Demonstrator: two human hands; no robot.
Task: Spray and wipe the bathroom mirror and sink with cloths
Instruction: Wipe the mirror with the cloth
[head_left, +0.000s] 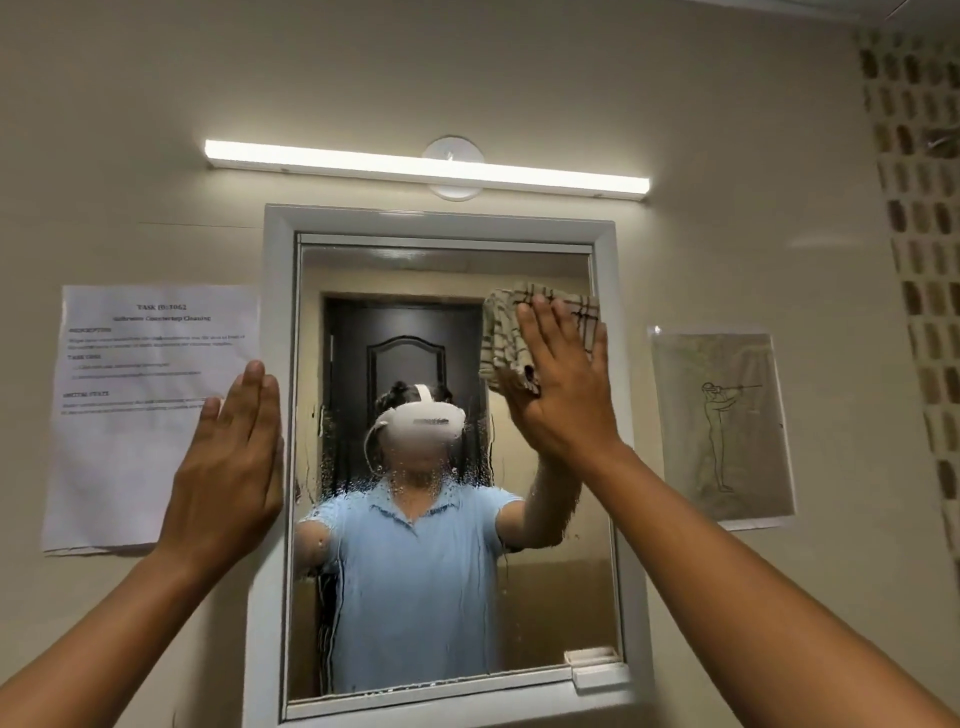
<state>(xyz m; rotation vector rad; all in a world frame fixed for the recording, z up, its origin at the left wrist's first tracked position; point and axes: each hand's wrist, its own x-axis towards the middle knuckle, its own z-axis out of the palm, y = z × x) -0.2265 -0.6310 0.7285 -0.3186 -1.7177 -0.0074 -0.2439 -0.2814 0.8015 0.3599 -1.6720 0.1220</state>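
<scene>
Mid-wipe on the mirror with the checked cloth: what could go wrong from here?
1. Droplets and runs cover the lower mirror; wiping only where the cloth is, top right, may leave streaks.
2. The right hand presses the cloth flat-palmed, so it could slip.
3. The left hand on the frame edge may smudge the glass.

Bathroom, framed wall mirror (447, 467) under strip light (426, 169), beige tiled walls (727, 104)

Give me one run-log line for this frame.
phase: wiping mirror | right hand: flat, presses checked cloth on upper right glass | left hand: flat on left frame edge | droplets on lower glass | sink: not in view
</scene>
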